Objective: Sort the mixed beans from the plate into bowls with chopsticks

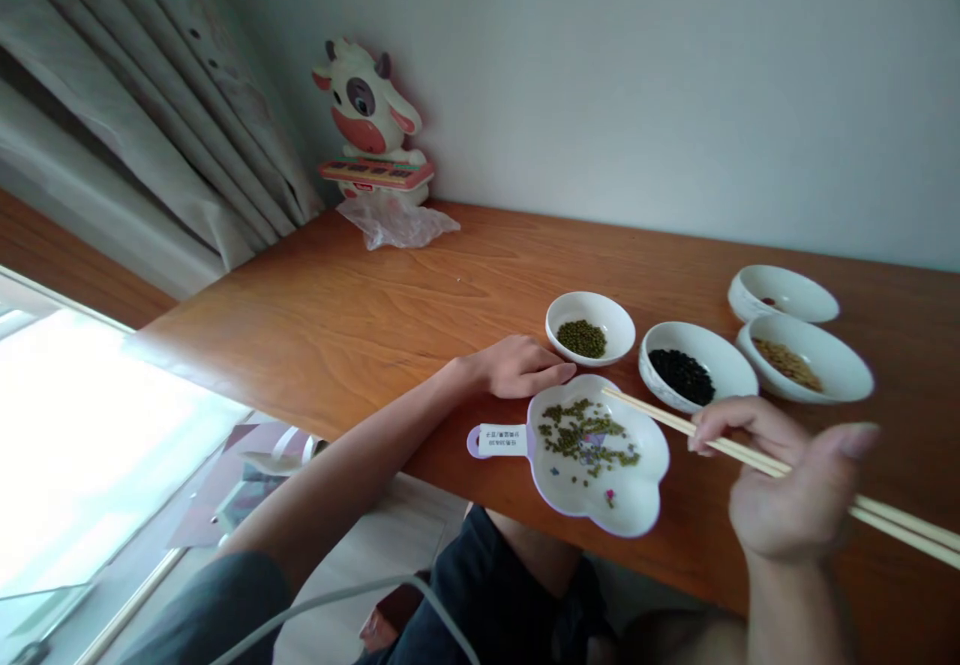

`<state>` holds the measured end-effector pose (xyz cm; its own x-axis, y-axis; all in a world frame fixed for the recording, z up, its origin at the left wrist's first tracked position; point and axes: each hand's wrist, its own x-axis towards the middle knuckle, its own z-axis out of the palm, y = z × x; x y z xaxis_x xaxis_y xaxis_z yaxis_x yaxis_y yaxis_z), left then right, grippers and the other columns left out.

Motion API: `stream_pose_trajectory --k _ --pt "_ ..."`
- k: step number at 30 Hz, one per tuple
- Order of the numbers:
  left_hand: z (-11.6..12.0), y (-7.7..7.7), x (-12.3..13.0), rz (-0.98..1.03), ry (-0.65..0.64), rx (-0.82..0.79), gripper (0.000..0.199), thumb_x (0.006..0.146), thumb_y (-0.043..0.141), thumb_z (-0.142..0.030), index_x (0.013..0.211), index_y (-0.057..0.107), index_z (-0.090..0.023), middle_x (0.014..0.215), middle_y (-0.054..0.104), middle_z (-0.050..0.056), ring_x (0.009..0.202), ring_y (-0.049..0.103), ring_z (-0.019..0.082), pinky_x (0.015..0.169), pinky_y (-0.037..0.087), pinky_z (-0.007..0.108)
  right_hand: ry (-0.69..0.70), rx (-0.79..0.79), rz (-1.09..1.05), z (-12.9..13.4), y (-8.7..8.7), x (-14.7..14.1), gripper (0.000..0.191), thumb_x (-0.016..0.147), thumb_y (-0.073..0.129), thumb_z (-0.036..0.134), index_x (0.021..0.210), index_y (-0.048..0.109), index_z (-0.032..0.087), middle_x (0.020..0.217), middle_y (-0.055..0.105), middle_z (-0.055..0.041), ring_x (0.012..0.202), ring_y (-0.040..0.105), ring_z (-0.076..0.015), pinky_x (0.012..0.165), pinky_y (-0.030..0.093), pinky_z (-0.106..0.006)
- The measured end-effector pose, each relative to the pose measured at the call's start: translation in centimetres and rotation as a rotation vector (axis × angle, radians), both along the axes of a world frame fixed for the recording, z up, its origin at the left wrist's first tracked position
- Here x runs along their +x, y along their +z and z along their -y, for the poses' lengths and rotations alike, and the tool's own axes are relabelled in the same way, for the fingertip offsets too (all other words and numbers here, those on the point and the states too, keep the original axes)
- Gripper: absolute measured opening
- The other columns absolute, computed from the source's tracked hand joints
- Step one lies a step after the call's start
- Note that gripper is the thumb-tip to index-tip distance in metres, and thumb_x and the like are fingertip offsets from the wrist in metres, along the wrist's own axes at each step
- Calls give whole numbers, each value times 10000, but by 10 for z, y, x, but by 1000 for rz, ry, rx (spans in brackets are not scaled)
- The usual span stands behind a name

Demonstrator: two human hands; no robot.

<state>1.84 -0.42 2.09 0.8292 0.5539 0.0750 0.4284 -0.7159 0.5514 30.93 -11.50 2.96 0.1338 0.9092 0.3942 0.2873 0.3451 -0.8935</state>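
Note:
My right hand [787, 485] grips a pair of chopsticks [675, 422], whose tips are close together over the upper part of a plate. This white, petal-shaped plate [637, 515] has a purple rim and a labelled handle [502, 440]. Scattered green mung beans [581, 432] lie on it. My left hand [525, 367] rests on the tabletop with its fingers laid out, holding nothing. Its fingertips are beside the plate's upper edge, near a small white bowl [622, 325] with more mung beans [582, 338] inside.
Right of that bowl stands a bowl of black beans [681, 375]. Farther right, one bowl holds yellowish beans [787, 363], and another bowl [742, 297] behind it has a few reddish pieces. A cow toy with a keyboard [375, 130] and a crumpled plastic bag [397, 222] sit at the back left.

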Motion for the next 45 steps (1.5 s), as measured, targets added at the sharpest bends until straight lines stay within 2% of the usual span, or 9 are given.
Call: stream_pose_trajectory --k 5,9,14,24,29,34,36,40,45 --pt "-10 3 15 19 -50 26 538 1131 405 -443 739 654 -172 773 735 63 641 584 146 619 387 289 120 -60 144 3 -9 7 946 991 64 831 618 694 233 592 680 -79 571 637 -225 556 494 -363" --pt "-11 9 17 -15 -44 -53 582 1140 389 -489 757 685 -166 794 745 68 661 598 148 636 417 284 113 -79 209 9 -10 -3 876 1057 88 726 676 700 229 597 669 -54 576 643 -205 561 481 -337" --pt "-7 13 14 -32 -29 -146 644 1140 354 -556 743 670 -160 806 754 81 671 614 154 633 436 284 116 -67 245 11 -9 -11 846 1070 103 707 705 700 232 629 675 -49 618 661 -205 564 462 -329" --pt "0 -2 6 69 40 -63 679 1154 324 -533 649 590 -167 613 630 36 518 483 111 557 351 293 156 -48 278 9 -3 -17 794 1095 147 667 696 683 240 629 664 -24 585 630 -180 557 444 -328" --pt "5 0 4 28 115 -56 666 1151 330 -556 689 612 -168 638 645 28 532 500 105 566 353 275 120 -42 250 9 -3 -20 807 1095 142 666 678 684 236 621 661 -31 594 639 -188 573 445 -338" --pt "24 10 -3 -69 264 -15 673 1147 307 -594 736 649 -184 594 599 11 503 495 121 544 315 299 141 -13 244 5 -6 -14 824 1083 144 683 646 683 238 592 660 -36 568 645 -194 548 458 -339" --pt "37 11 -4 -73 316 19 643 1152 310 -581 789 673 -194 661 651 18 548 552 134 565 317 307 139 -15 233 5 -8 -8 846 1076 126 694 634 685 239 588 665 -40 570 648 -199 552 463 -344" --pt "65 6 -4 -47 427 29 586 1158 294 -575 906 688 -222 736 710 20 605 616 166 591 324 320 83 -7 144 3 -13 3 897 1038 115 760 596 692 233 598 695 -72 594 666 -238 594 482 -379" --pt "82 1 -8 21 513 -45 604 1146 323 -601 861 691 -216 780 753 40 676 669 183 634 384 299 30 -4 18 2 -10 7 918 996 139 833 582 698 234 588 669 -82 629 652 -260 635 476 -400"
